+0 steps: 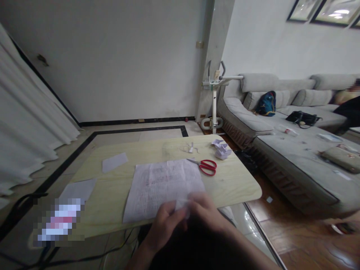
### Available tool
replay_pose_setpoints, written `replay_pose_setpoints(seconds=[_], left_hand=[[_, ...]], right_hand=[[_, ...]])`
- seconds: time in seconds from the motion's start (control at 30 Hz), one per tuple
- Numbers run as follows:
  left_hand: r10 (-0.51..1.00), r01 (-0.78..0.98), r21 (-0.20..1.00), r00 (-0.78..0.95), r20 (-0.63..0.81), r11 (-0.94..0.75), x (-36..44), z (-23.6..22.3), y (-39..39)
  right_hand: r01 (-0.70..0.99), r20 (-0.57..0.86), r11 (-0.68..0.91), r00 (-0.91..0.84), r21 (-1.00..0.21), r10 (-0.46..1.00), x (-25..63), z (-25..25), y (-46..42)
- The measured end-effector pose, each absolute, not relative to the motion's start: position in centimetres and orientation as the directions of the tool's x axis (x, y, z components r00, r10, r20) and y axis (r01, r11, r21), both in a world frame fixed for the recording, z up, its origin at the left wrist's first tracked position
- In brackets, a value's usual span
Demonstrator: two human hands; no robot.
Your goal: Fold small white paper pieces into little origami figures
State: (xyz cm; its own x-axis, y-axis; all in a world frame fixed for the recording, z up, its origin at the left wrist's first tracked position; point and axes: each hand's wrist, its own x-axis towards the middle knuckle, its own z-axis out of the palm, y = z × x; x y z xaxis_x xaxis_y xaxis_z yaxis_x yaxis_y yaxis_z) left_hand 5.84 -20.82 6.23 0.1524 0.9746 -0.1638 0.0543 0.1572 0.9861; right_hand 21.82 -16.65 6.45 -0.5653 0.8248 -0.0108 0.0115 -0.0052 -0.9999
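Note:
Both hands meet at the table's near edge, around a small piece of white paper (182,204). My left hand (168,221) is closed on its left side, thumb on top. My right hand (204,210), smeared by motion, pinches it from the right. Just beyond them lies a large printed sheet (165,183), flat and creased. Red-handled scissors (207,167) rest at its upper right corner, blades pointing left. Crumpled or folded white paper pieces (223,150) sit behind the scissors, and thin paper scraps (191,148) lie to their left.
The pale wooden table (233,183) also carries a white paper (114,162) and another sheet (80,187) at left, beside a blurred-out patch. A grey sofa (303,150) with bags stands at right, a person at its far end. Cables (92,258) run below left.

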Motion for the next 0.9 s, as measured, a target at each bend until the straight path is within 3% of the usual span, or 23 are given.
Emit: replay_pose_setpoints(seconds=[0.27,0.43,0.63,0.9], left_hand=[[0.966,-0.056,0.974,0.15,-0.211,0.221,6.3,5.3,-20.6],[0.976,0.001,0.98,0.093,-0.196,0.197,6.3,5.5,-20.5],[0.977,0.069,0.991,0.17,-0.126,0.115,5.9,5.9,-20.6],[0.984,0.047,0.988,0.092,-0.152,0.149,5.7,5.6,-20.7]], right_hand=[[-0.149,-0.053,-0.145,-0.495,-0.978,0.867,20.9,5.8,-16.8],[-0.105,-0.039,-0.087,-0.394,-0.991,0.918,21.0,5.5,-16.6],[-0.073,-0.061,-0.137,-0.629,-0.988,0.775,21.4,6.2,-16.7],[-0.111,-0.011,-0.111,-0.658,-0.988,0.753,21.1,6.4,-17.0]])
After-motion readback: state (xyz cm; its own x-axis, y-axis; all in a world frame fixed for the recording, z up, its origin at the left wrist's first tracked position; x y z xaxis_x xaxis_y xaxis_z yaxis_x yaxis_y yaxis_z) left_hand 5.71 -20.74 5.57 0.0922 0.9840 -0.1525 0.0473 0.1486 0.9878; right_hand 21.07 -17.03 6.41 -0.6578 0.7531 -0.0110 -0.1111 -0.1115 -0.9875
